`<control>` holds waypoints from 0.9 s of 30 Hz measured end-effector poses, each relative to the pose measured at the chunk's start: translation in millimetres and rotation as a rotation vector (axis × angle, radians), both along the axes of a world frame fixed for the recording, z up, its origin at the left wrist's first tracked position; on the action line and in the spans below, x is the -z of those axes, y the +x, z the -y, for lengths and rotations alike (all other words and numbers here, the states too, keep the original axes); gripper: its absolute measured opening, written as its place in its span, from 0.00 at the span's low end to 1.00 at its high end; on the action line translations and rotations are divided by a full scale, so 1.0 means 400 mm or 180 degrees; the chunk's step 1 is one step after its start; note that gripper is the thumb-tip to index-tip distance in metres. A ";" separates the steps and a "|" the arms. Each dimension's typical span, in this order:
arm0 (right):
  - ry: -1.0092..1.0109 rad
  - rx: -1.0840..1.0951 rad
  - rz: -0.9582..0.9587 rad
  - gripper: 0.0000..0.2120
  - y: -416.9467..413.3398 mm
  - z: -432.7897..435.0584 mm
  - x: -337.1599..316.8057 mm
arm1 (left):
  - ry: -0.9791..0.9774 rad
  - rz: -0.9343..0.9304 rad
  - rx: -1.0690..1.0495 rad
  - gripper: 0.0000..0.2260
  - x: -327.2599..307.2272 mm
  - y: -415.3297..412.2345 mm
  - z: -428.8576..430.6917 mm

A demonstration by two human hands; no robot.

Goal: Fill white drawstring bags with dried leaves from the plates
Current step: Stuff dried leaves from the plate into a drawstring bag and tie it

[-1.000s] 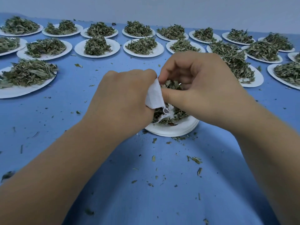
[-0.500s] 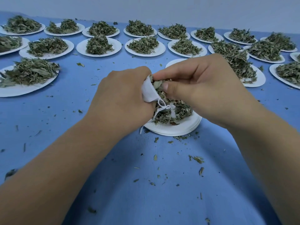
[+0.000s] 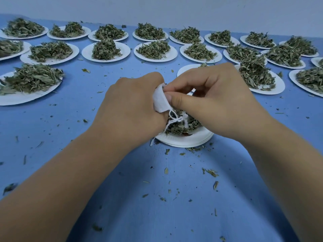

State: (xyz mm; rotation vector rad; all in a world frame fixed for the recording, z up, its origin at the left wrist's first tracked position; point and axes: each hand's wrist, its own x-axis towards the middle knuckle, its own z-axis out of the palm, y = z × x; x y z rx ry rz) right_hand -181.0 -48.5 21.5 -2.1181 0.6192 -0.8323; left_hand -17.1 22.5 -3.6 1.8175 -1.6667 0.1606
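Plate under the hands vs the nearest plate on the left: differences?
The near plate has a thin layer of leaves; the left plate has a full heap. The left hand and right hand, holding a white bag, hide half the near plate; the left plate lies uncovered. Both are white and round.

Two hands (image 3: pixel 132 109), one bag (image 3: pixel 160 102), around twenty plates (image 3: pixel 125 49)

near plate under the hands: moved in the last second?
No. The near plate keeps its place against the leaf scraps on the blue table before it.
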 end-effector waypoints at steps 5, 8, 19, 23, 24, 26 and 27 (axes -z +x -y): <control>0.0061 -0.0318 -0.0373 0.14 -0.013 -0.001 -0.008 | 0.0015 -0.0234 -0.0045 0.06 0.002 0.024 -0.001; -0.0094 -0.0306 -0.0332 0.11 -0.007 0.004 0.002 | 0.0005 -0.0180 0.0026 0.08 -0.002 0.015 -0.003; 0.0124 -0.0160 0.0110 0.08 -0.008 0.002 -0.005 | -0.0037 0.0199 0.0198 0.06 -0.003 0.011 -0.006; -0.0163 0.0066 0.0118 0.06 0.002 -0.013 0.000 | -0.0077 0.0383 0.0184 0.07 -0.007 0.008 -0.010; -0.0198 0.0026 0.0091 0.04 0.002 -0.015 0.000 | -0.0070 0.0382 0.0193 0.07 -0.007 0.009 -0.010; -0.0262 -0.0115 -0.0045 0.03 -0.003 -0.014 0.000 | -0.0062 0.0321 0.0181 0.06 -0.005 0.013 -0.009; -0.0243 -0.0245 -0.0186 0.06 -0.009 -0.012 -0.004 | -0.0058 0.0272 0.0161 0.05 -0.004 0.017 -0.008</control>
